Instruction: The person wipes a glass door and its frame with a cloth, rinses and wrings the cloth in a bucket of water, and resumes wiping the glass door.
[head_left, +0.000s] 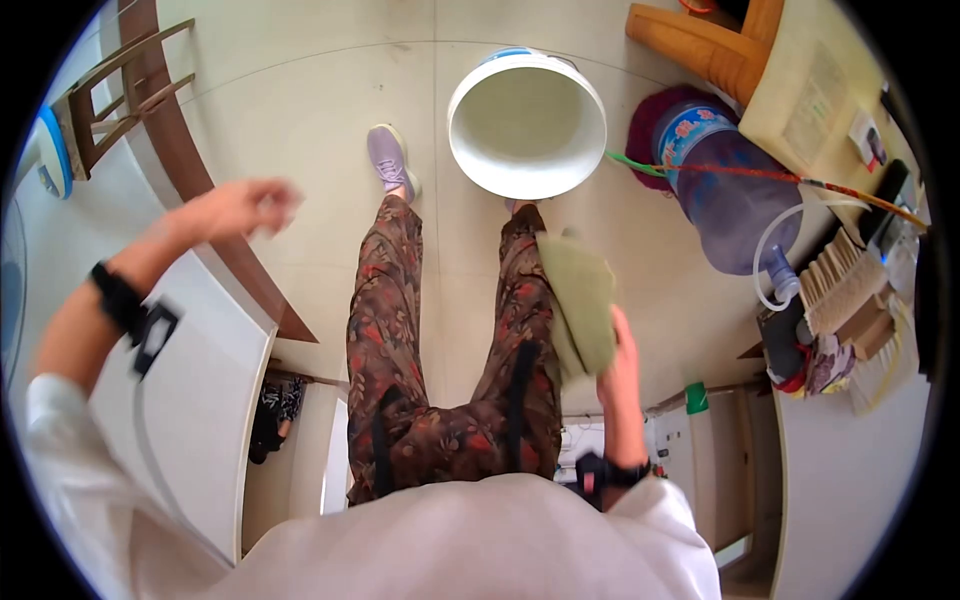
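- Two bare hands in view, each arm with a black band at the wrist.
- Right hand [622,350]: closed around the edge of a folded olive-green cloth [580,305]; finger positions partly hidden behind it.
- Cloth: beside the right trouser leg [520,290], overlapping it in view; contact with the leg cannot be told.
- Left hand [245,208]: blurred, raised out to the side, fingers loosely bent, about half open; nothing seen in its hold.
- White bucket [528,175]: on the tiled floor [290,110], mouth facing up, near the right foot, apart from the cloth.
- Large bluish water bottle [735,195]: lying on its side, right of the bucket.
- Lavender shoe [387,157]: on the left foot, flat on the tiles.
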